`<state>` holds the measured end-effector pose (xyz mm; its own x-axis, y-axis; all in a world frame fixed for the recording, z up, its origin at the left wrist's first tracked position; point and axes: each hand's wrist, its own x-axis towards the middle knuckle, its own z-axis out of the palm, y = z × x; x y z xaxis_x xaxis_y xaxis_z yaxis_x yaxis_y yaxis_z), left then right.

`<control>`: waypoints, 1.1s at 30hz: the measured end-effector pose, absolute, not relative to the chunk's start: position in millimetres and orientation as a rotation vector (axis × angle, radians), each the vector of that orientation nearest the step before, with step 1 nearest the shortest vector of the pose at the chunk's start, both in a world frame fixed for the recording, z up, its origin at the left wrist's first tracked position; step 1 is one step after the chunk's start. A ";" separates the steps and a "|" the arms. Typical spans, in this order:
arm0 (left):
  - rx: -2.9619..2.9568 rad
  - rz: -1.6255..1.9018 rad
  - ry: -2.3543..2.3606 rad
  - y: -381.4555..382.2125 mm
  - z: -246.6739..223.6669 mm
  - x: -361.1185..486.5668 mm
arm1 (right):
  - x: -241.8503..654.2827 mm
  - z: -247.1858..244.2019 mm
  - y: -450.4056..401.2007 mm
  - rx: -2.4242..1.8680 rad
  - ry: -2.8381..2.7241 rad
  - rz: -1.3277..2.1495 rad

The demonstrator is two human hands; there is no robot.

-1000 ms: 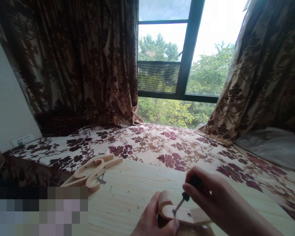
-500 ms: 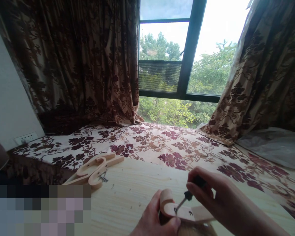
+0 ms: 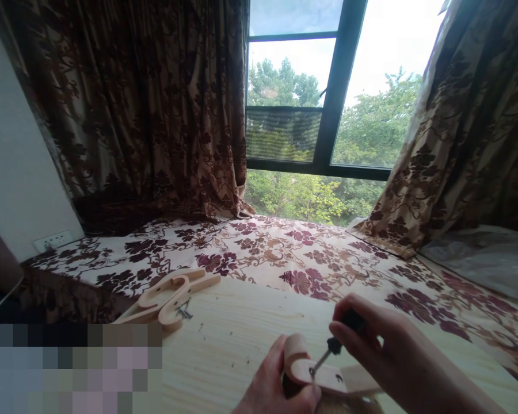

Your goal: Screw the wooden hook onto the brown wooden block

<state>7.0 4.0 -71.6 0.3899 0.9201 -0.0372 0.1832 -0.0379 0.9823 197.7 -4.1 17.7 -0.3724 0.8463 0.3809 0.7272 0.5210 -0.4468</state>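
My right hand point(image 3: 373, 339) is closed around the black handle of a screwdriver point(image 3: 326, 353). Its metal shaft slants down to a dark hole or screw head in a pale curved wooden piece point(image 3: 328, 374). A second dark hole shows farther right on that piece. With thumb and fingers, my left hand point(image 3: 271, 382) grips the curled end of the wooden piece. Something brownish lies under the piece, but I cannot make out what. The work takes place over a light wooden board point(image 3: 207, 356).
More curved wooden pieces point(image 3: 172, 299) lie at the board's far left corner, with several screws point(image 3: 184, 311) beside them. Small dark holes dot the board. Beyond it spreads a floral cloth point(image 3: 263, 241) below a window point(image 3: 323, 138) with curtains point(image 3: 176, 115). A pixelated patch covers the lower left.
The whole view has shifted slightly, so everything appears a little farther right. Both hands keep their grips, and the screwdriver tip stays at the same spot on the wooden piece.
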 end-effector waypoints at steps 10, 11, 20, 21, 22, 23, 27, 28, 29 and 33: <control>1.534 0.805 1.095 2.6 -68.3 10.1 | 194.0 19.9 -2.3 -1.251 -2.190 0.251; 1.533 0.802 1.110 2.8 -68.5 10.8 | 194.3 19.7 -2.5 -1.252 -2.191 0.249; 1.574 0.808 1.066 0.9 -58.4 8.5 | 192.8 20.5 -3.7 -1.281 -2.181 0.242; 1.582 0.807 1.070 1.0 -58.4 8.4 | 192.2 20.8 -3.0 -1.294 -2.168 0.230; 1.591 0.807 1.074 1.1 -58.6 8.5 | 191.8 21.1 -2.3 -1.310 -2.154 0.214; 1.599 0.808 1.078 1.2 -59.1 8.5 | 191.9 21.3 -1.9 -1.321 -2.137 0.193; 1.619 0.817 1.057 1.2 -60.6 8.4 | 195.1 23.4 -5.7 -1.299 -2.171 0.107; 1.617 0.817 1.051 1.0 -60.3 8.3 | 196.0 24.6 -8.2 -1.269 -2.187 0.097; 1.613 0.812 1.054 0.7 -59.7 8.3 | 196.6 25.9 -10.9 -1.235 -2.199 0.100; 1.574 0.780 1.093 0.2 -55.4 8.9 | 192.7 30.7 -17.9 -1.166 -2.247 0.225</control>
<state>8.9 0.2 -55.4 0.3778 0.9250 -0.0406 0.2624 -0.0650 0.9628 192.7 -17.9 30.7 -0.4410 0.7903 0.4254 0.6904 0.6016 -0.4018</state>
